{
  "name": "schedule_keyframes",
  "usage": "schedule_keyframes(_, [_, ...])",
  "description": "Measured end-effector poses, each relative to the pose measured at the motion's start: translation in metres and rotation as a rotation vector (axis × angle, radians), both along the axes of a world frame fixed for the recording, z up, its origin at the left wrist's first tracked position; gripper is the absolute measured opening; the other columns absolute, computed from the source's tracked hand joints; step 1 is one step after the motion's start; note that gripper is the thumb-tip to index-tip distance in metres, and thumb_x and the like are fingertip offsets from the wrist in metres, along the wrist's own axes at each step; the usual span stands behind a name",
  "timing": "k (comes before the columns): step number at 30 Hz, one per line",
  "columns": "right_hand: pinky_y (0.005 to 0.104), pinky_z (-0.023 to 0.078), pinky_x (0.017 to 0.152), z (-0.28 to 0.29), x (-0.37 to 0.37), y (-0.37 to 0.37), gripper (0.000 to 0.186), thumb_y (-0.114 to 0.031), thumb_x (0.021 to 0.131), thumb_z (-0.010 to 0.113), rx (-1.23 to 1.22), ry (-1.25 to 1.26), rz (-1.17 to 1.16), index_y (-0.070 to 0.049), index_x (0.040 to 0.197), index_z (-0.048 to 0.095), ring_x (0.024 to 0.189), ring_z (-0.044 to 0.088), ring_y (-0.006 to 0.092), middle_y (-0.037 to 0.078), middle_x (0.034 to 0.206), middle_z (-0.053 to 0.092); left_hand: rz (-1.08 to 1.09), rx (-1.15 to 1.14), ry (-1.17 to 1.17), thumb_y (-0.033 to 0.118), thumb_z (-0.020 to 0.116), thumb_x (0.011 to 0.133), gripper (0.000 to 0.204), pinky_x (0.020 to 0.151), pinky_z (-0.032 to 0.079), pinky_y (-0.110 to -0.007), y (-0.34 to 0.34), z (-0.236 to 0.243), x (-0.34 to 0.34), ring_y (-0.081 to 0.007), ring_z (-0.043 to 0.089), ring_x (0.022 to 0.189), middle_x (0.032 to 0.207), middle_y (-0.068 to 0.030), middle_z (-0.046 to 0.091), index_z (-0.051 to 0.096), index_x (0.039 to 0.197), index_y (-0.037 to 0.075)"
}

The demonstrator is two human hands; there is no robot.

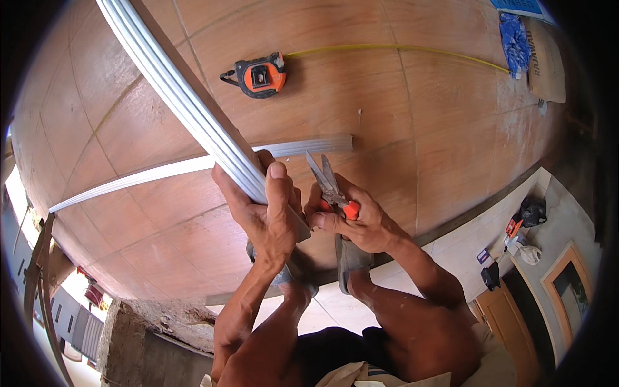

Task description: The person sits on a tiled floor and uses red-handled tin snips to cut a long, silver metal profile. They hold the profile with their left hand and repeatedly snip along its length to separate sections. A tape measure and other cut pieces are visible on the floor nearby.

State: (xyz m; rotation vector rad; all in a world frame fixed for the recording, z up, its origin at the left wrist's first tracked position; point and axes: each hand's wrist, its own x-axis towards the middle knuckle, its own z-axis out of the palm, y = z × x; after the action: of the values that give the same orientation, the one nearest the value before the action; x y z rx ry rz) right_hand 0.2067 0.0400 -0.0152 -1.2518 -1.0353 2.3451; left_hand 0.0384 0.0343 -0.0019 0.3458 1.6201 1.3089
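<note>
Left hand (263,222): you're gripping the metal channel (177,97) near its close end, seemingly to steady it.
Right hand (362,222): you're clasping snips (331,189), tips aimed away from you; finger placement's partly hidden.
Tape measure (261,76): sits extended, right of the channel.

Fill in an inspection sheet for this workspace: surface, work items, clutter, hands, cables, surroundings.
Surface: orange-brown tiled floor, pale smudges toward the right.
Work items: ribbed metal strip held up at an angle; second strip lying on the tiles; snips with orange-red handles, blades parted; orange-and-black tape measure, its yellow blade pulled out rightward.
Clutter: crumpled blue plastic and brown cardboard at upper right; black bag among small items further down.
Hands: left hand grips the ribbed metal strip near its close end; right hand holds the snips.
Cables: nothing seen.
Surroundings: wooden door at lower right; rough concrete block at lower left.
</note>
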Motion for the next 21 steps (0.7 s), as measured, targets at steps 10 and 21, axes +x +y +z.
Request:
schedule_keyframes(10, [0.0327, 0.052, 0.091, 0.118, -0.033, 0.014, 0.026, -0.005, 0.096, 0.077, 0.021, 0.018, -0.086, -0.006, 0.116, 0.06, 0.098, 0.065, 0.0157, 0.005, 0.101, 0.069, -0.079, -0.061, 0.037, 0.025, 0.068, 0.108, 0.037, 0.043, 0.042, -0.025, 0.013, 0.096, -0.039, -0.0068, 0.051, 0.049, 0.069, 0.0003, 0.055, 0.043, 0.123, 0.002])
schedule_keyframes(21, [0.0398, 0.045, 0.093, 0.348, -0.013, -0.005, 0.032, -0.013, 0.1, 0.075, 0.289, -0.302, 0.337, -0.011, 0.125, 0.055, 0.084, 0.065, 0.0293, 0.009, 0.095, 0.069, -0.088, -0.294, -0.106, 0.015, 0.067, 0.108, 0.045, 0.048, 0.042, -0.023, -0.012, 0.297, -0.014, -0.006, 0.052, 0.06, 0.09, -0.0025, 0.056, 0.041, 0.143, 0.004])
